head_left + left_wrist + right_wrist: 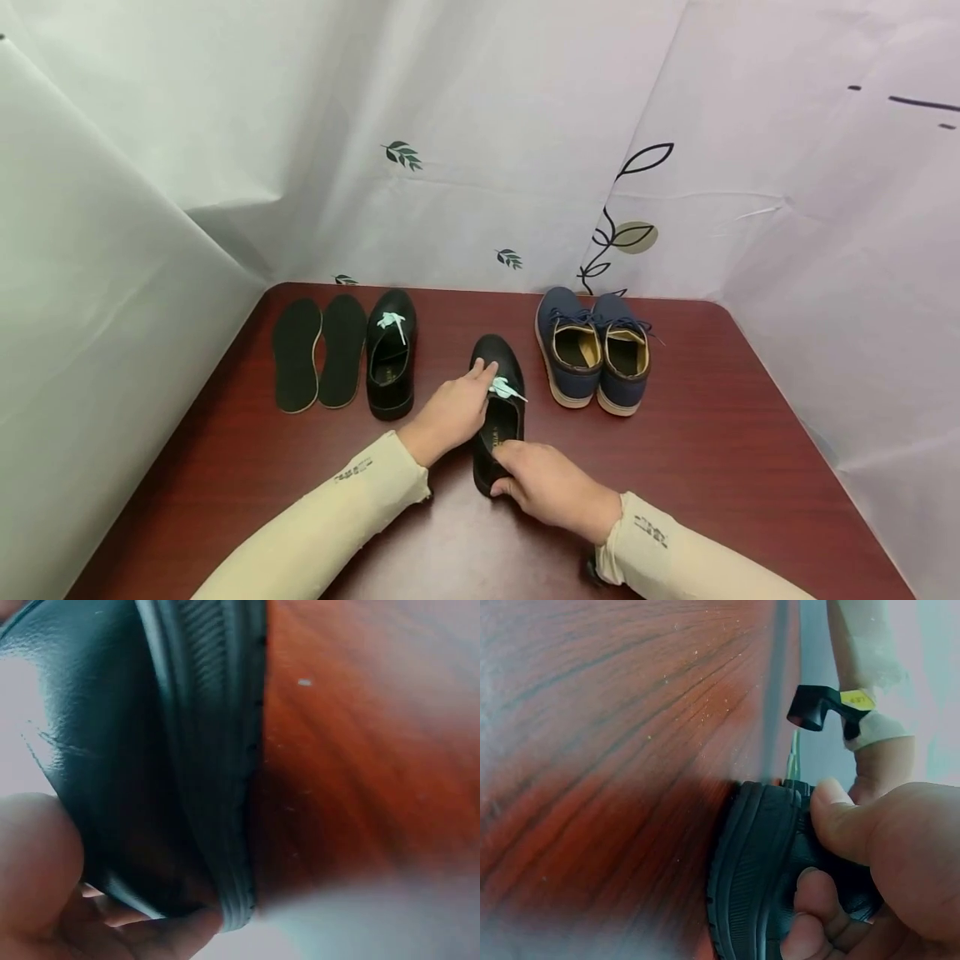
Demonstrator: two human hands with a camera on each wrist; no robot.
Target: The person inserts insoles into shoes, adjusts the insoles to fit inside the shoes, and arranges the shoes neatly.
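A black lace-up shoe (491,417) with pale mint laces lies on the table in front of me, its toe pointing away. My left hand (456,410) grips its front part beside the laces, fingers over the upper. In the left wrist view, fingers reach the ridged sole edge (214,750). At the heel, my right hand (551,486) holds the shoe with thumb and fingers, as the right wrist view shows by the heel's sole (742,862). The matching black shoe (392,354) stands farther left, next to two dark insoles (297,354) lying flat.
A pair of navy shoes (570,350) with tan soles stands side by side at the back right. The reddish-brown table (720,450) has rounded far corners. White patterned sheeting (480,167) rises behind it and along both sides.
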